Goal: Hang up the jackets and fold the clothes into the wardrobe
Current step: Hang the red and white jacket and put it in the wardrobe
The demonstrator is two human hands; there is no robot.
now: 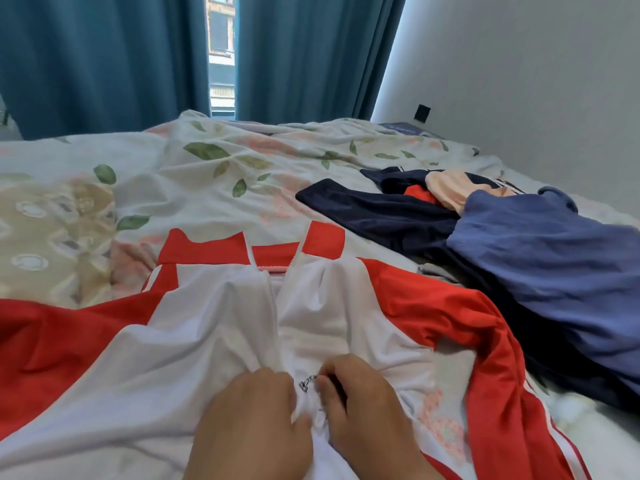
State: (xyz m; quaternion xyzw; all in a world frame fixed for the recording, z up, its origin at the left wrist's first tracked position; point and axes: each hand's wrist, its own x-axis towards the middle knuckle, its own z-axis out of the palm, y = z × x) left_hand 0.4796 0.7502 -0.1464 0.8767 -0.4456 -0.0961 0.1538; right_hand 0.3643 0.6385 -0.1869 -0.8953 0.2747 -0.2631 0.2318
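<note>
Teal curtains (104, 64) and a pale wall (519, 64) back a bed (104, 174) covered with a leaf-print quilt, which serves as the work surface. A red-and-white jacket (207, 323) lies face-up across the near part of the bed, collar (207, 251) pointing away from the person, so that the front closure runs straight toward them. The left hand (252, 420) grips the white fabric just beside the closure, fingers curled; this appears intended to hold the panel taut. The right hand (360, 403) sits directly opposite, its fingers pinched narrowly on the metal zipper pull (304, 384). The zipper is open at the collar end. Judgement: the step in hand is closing the zipper, which would keep the front panels aligned on a hanger. To the right, well apart from the jacket, a navy garment (381, 216), a blue garment (554, 265) and a peach item (446, 188) lie in a loose heap, not yet folded. No wardrobe or hanger is in view. Caution: loose fabric bunched near the pull could catch in the slider.
</note>
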